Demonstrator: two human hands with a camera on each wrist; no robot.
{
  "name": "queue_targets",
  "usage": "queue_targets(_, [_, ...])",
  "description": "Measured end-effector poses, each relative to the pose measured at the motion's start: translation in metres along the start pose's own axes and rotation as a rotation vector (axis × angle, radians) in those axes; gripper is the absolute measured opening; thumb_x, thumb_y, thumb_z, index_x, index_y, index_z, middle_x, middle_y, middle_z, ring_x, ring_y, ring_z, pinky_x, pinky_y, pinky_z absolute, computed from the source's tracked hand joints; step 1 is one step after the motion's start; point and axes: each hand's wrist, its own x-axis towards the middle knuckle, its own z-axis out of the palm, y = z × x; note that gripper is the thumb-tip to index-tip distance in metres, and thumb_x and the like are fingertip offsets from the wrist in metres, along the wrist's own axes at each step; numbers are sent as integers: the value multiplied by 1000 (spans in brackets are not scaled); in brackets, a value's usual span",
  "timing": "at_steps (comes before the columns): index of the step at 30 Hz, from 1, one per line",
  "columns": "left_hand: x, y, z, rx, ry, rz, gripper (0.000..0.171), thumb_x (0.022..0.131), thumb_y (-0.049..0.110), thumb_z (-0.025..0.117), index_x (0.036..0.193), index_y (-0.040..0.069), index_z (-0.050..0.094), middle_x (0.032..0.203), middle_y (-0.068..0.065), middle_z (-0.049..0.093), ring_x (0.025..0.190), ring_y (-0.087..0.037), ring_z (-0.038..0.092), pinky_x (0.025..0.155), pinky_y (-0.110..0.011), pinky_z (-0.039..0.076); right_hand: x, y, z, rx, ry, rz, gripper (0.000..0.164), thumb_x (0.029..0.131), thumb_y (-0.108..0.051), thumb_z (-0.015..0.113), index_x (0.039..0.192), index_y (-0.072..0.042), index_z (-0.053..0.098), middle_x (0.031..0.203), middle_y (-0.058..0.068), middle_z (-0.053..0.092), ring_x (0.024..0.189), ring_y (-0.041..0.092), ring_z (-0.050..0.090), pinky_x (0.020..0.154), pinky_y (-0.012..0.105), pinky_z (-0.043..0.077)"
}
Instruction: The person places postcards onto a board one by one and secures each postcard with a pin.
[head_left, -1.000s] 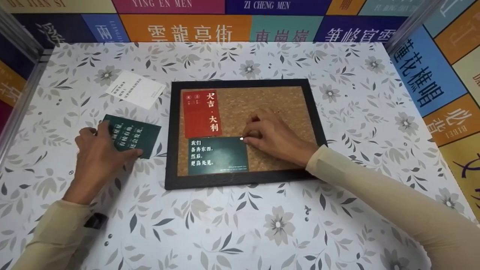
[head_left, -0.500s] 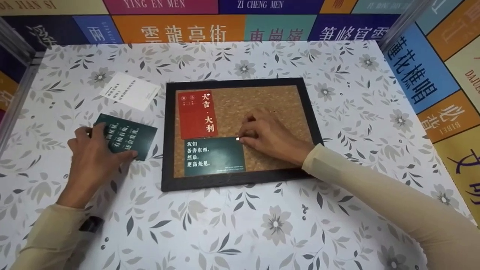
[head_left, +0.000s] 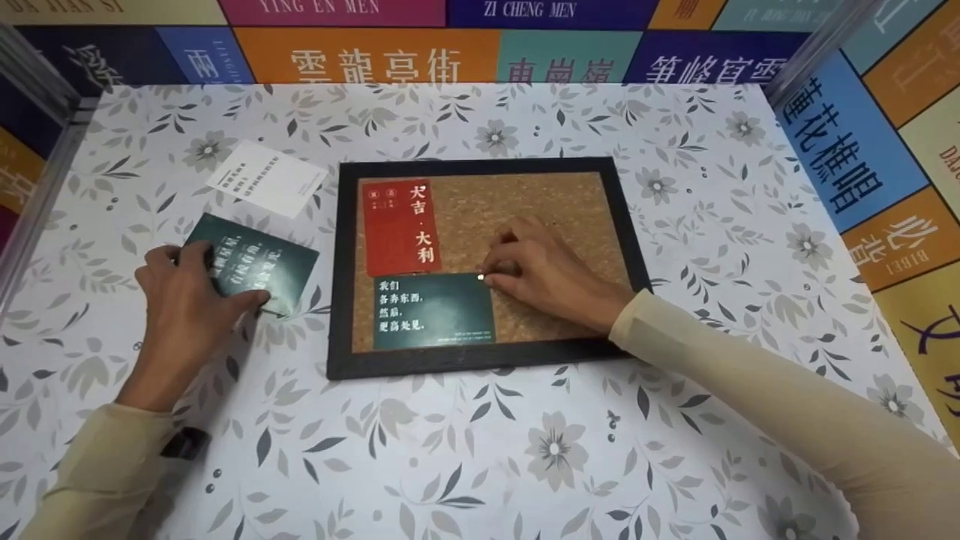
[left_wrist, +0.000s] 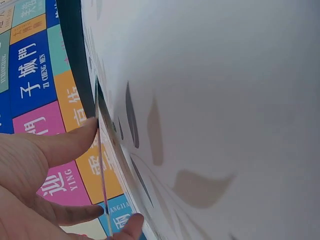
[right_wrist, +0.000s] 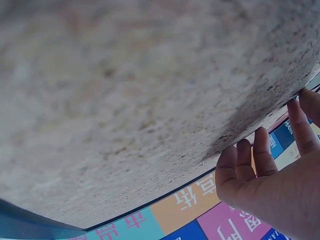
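My left hand grips a dark green card with white writing, left of the corkboard. In the left wrist view this card appears edge-on between thumb and fingers, raised off the tabletop. My right hand is over the black-framed corkboard, thumb and forefinger pinching a small white pushpin. That pin stands at the upper right corner of another green card lying on the cork. Above it lies a red card. In the right wrist view, the right hand's fingertips are close to the cork surface.
A white card with dark writing lies on the floral tabletop, behind the held card. Colourful lettered panels stand along the back and sides of the table.
The card in my left hand has tilted, with its far edge shifted slightly away from me. My right hand keeps its place at the green card's corner. The head view has wobbled slightly.
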Motion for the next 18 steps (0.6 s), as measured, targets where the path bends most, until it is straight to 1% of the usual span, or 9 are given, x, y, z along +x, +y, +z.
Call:
queue_targets(2, [1, 1, -1, -4, 5, -5, 91, 89, 13, 94, 156, -17, 41, 157, -48, 27, 141, -67, 27, 107, -76, 36, 0, 0, 0, 2, -1, 8, 11, 102, -20, 82, 107, -13, 87, 122, 7, 66, 119, 28, 54, 101, 46, 46])
queue_targets(5, [3, 3, -2, -32, 2, -31, 89, 90, 10, 92, 159, -14, 41, 161, -43, 25, 143, -65, 29, 110, -74, 36, -1, 1, 0, 4, 2, 10, 11, 101, -20, 83, 107, -12, 87, 122, 8, 66, 118, 29, 54, 102, 45, 46])
queue_targets(9, [7, 4, -4, -101, -2, -61, 84, 92, 2, 85, 162, -11, 40, 163, -39, 24, 144, -56, 36, 118, -65, 37, 0, 1, 0, 8, 5, 8, 11, 101, -19, 83, 107, -11, 87, 122, 8, 66, 118, 29, 54, 101, 44, 46])
queue_targets(11, [8, 4, -5, -127, 0, -67, 82, 93, -1, 82, 163, -11, 39, 161, -39, 26, 143, -52, 40, 119, -61, 38, 0, 1, 0, 7, 5, 7, 11, 101, -20, 83, 107, -11, 87, 121, 8, 65, 117, 29, 54, 101, 44, 46])
queue_targets(14, [9, 4, -4, -142, 4, -81, 79, 95, -3, 79, 164, -9, 40, 158, -40, 31, 140, -50, 44, 117, -58, 41, 0, 1, 0, 6, 5, 3, 11, 100, -20, 84, 106, -11, 87, 121, 8, 66, 117, 29, 54, 101, 45, 46])
queue_targets(16, [10, 3, -4, -145, 15, -88, 77, 95, -5, 78, 163, -7, 42, 154, -39, 37, 135, -48, 48, 113, -56, 42, 0, 1, 0, 7, 4, 2, 11, 100, -20, 84, 106, -11, 87, 121, 9, 66, 117, 29, 54, 101, 45, 45])
queue_targets(18, [10, 2, -5, -145, 28, -99, 75, 96, -5, 77, 163, -6, 45, 151, -38, 43, 130, -45, 52, 107, -49, 43, 0, 1, 1, 9, 1, 4, 11, 100, -19, 84, 106, -11, 87, 122, 9, 65, 117, 29, 54, 102, 46, 45])
